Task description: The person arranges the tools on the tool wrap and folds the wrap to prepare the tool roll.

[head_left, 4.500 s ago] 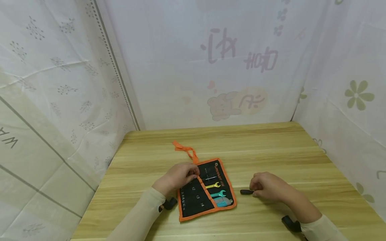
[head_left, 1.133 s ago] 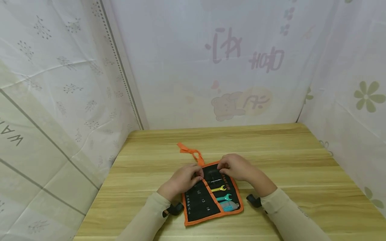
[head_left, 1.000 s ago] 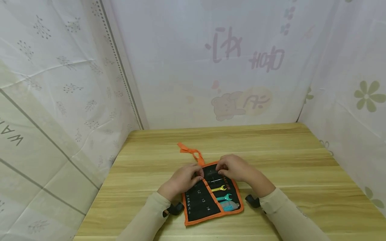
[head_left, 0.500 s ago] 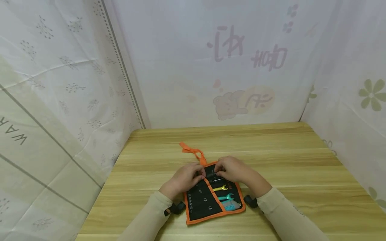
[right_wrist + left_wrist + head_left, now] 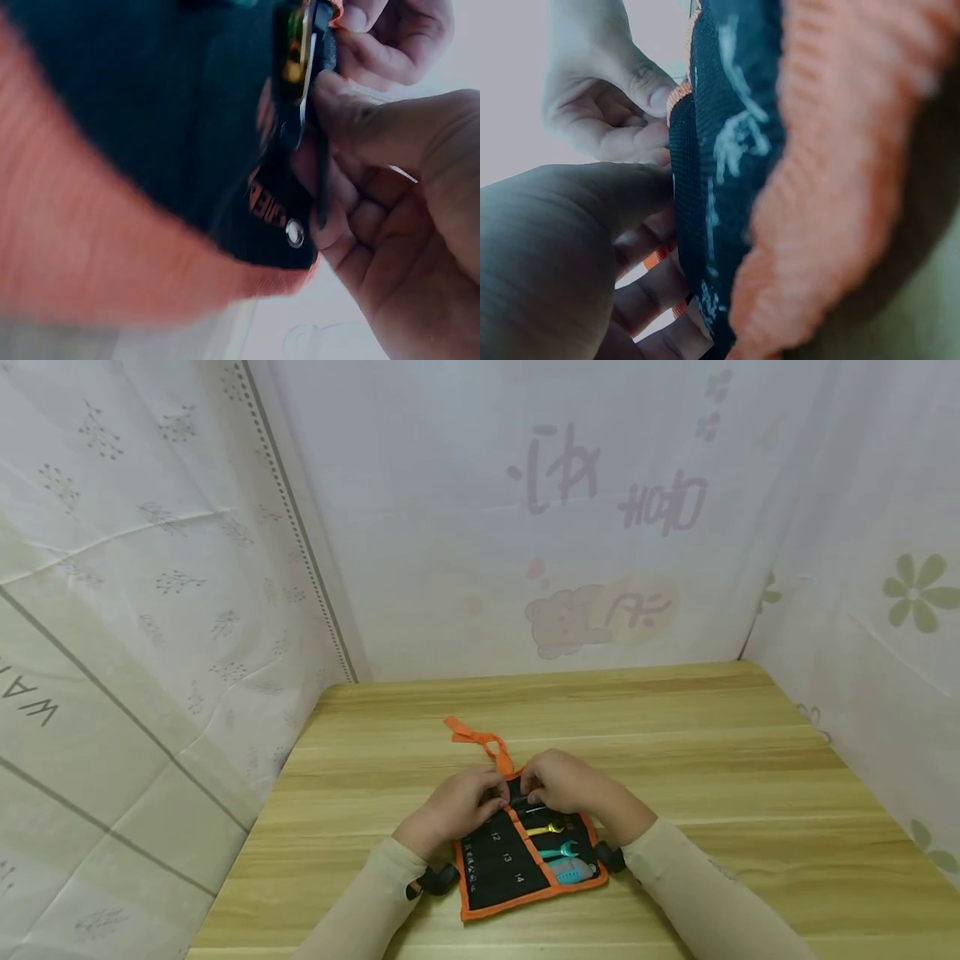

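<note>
A black tool pouch [image 5: 487,881] with orange trim lies unrolled on the table, numbers printed along its pocket panel. At the upper pocket, my left hand [image 5: 453,810] pinches the orange-edged pocket rim. My right hand [image 5: 566,783] pinches a thin black tool [image 5: 323,172] at that same rim; fingers and cloth hide most of it, so its kind is unclear. Below, a slim silver shaft [image 5: 536,809], a yellow wrench [image 5: 547,829], a teal wrench [image 5: 564,850] and a grey-and-teal utility knife [image 5: 573,871] stick out of the pockets.
An orange tie strap [image 5: 480,740] trails from the pouch's far edge onto the wooden table [image 5: 675,727]. Printed cloth [image 5: 420,527] hangs behind the table and on both sides.
My right hand has brought the black tool from the table right of the pouch to the upper pocket, then moved left toward my left hand. The left hand stays at the rim.
</note>
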Tool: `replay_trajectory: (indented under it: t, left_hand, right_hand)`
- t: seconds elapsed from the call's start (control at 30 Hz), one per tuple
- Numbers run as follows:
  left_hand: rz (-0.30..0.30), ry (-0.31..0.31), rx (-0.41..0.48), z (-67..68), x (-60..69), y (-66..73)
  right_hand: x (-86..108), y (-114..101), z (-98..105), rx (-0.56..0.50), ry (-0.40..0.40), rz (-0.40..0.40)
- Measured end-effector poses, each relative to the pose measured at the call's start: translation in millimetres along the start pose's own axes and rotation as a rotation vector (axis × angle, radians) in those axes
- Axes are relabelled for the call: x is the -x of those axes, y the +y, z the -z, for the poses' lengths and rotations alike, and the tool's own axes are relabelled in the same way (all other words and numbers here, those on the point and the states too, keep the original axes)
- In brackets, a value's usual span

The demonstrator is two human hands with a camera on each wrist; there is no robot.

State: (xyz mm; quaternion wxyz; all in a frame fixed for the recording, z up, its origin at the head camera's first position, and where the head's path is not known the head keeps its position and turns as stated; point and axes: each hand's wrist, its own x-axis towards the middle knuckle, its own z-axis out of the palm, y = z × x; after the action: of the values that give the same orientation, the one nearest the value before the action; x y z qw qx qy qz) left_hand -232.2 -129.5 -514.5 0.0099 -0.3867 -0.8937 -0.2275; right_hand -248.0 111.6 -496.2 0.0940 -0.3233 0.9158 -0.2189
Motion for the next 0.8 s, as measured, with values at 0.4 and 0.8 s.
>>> replay_trajectory:
  t: [0.4, 0.8]
  left_hand:
    - [0.024, 0.006, 0.026, -1.7, 0.4, -1.0]
    - [0.083, -0.029, 0.118, 6.9, 2.6, 2.0]
  right_hand:
    - [-11.8, -6.8, -6.6, -0.03, -0.033, 0.019]
    - [1.4, 7.5, 0.1, -0.057, -0.005, -0.005]
